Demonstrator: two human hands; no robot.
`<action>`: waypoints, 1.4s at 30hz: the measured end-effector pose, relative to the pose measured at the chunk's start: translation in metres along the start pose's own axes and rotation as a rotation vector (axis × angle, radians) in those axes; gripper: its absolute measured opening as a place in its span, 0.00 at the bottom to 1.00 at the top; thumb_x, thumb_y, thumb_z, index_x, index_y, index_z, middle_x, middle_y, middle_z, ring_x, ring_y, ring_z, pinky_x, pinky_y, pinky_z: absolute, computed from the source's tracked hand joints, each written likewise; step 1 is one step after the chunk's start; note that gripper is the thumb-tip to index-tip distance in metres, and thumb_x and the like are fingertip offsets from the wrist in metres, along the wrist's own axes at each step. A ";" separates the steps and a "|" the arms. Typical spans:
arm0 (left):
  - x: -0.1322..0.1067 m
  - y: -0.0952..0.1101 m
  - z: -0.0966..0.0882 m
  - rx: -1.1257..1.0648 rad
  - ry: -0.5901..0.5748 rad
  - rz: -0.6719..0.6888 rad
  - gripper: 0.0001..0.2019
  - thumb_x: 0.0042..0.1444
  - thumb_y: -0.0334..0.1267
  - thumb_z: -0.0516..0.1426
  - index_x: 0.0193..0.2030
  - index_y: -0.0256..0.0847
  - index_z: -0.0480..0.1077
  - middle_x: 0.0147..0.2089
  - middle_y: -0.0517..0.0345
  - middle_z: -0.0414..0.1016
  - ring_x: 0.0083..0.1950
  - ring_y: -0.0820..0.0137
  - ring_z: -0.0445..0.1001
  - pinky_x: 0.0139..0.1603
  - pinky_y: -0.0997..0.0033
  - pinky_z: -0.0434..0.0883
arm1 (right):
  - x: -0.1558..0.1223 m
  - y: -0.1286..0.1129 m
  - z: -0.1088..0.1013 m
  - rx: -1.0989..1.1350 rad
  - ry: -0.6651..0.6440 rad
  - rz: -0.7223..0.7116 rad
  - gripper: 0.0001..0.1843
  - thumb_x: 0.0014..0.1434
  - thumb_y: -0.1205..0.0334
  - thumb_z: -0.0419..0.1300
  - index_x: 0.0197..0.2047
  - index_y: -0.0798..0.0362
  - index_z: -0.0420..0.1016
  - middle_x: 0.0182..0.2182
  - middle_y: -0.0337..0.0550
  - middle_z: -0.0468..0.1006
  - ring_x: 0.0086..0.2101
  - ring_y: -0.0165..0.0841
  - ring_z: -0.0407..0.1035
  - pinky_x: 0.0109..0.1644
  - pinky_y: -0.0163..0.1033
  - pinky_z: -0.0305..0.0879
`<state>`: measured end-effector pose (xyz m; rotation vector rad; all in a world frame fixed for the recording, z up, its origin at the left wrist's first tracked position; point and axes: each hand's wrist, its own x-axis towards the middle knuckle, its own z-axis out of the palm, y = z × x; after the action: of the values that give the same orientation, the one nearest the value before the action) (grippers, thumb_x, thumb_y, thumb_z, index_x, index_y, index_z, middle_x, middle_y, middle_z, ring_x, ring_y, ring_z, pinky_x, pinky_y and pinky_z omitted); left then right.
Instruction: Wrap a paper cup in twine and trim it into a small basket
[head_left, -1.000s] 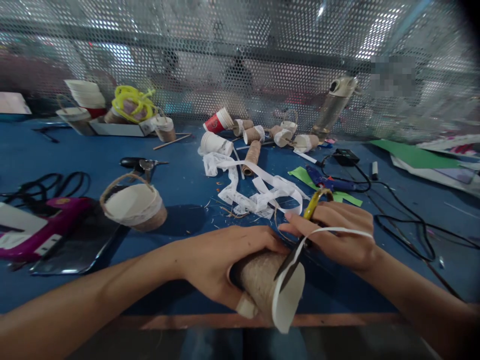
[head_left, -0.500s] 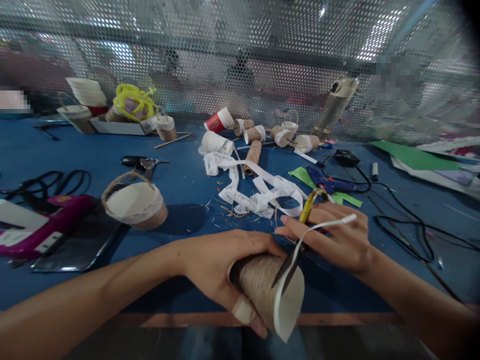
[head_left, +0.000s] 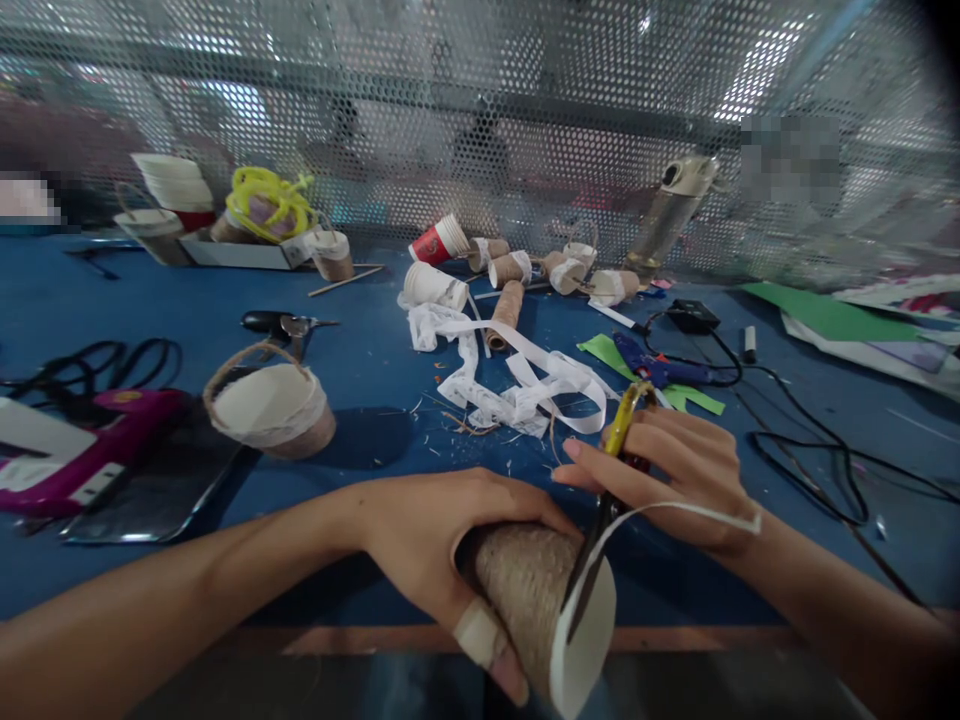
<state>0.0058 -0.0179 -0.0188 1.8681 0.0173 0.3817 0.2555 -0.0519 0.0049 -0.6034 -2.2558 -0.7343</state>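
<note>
My left hand [head_left: 450, 550] is wrapped around a paper cup [head_left: 525, 590] covered in brown twine, its white open mouth tilted toward the lower right. A bandage is on the thumb. My right hand [head_left: 667, 470] holds scissors [head_left: 617, 430] with yellow handles. Their dark blades straddle the cup's rim, one of them inside the mouth. A narrow white strip [head_left: 690, 510], cut from the rim, curls up over my right hand and wrist. Just beyond the hands lies a tangle of white lace ribbon [head_left: 525, 395].
At left stand a finished twine basket [head_left: 277, 410], a magenta glue gun [head_left: 105, 440] and a dark phone [head_left: 172, 490]. Behind are stacked paper cups [head_left: 439, 240] and several small twine baskets [head_left: 510, 270]. A blue glue gun [head_left: 660, 368] and a black cable [head_left: 810, 480] lie right.
The scissors have moved farther along the rim, and the cut strip is longer, now reaching my right wrist. The cup has turned and dropped slightly in my left hand.
</note>
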 end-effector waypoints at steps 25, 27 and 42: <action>-0.003 0.000 -0.001 -0.145 0.000 -0.173 0.39 0.34 0.52 0.76 0.52 0.41 0.70 0.45 0.54 0.82 0.40 0.62 0.80 0.38 0.72 0.74 | 0.000 -0.003 -0.004 -0.043 -0.023 -0.039 0.13 0.60 0.61 0.71 0.46 0.52 0.76 0.20 0.30 0.69 0.23 0.26 0.65 0.27 0.35 0.57; -0.004 0.001 -0.001 -0.131 -0.006 -0.195 0.38 0.34 0.53 0.76 0.52 0.42 0.70 0.45 0.54 0.82 0.41 0.62 0.80 0.39 0.71 0.74 | 0.000 -0.001 -0.005 -0.061 -0.020 -0.043 0.12 0.60 0.60 0.71 0.45 0.51 0.76 0.20 0.29 0.71 0.22 0.25 0.65 0.27 0.35 0.57; -0.003 0.002 -0.003 -0.175 -0.045 -0.204 0.36 0.38 0.56 0.73 0.52 0.40 0.73 0.48 0.52 0.81 0.44 0.62 0.79 0.47 0.69 0.75 | 0.003 -0.003 -0.012 -0.014 -0.006 -0.069 0.11 0.56 0.64 0.73 0.43 0.54 0.81 0.21 0.32 0.74 0.24 0.25 0.69 0.30 0.36 0.63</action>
<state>0.0017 -0.0168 -0.0167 1.6834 0.1386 0.1940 0.2570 -0.0609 0.0133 -0.5370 -2.2882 -0.7838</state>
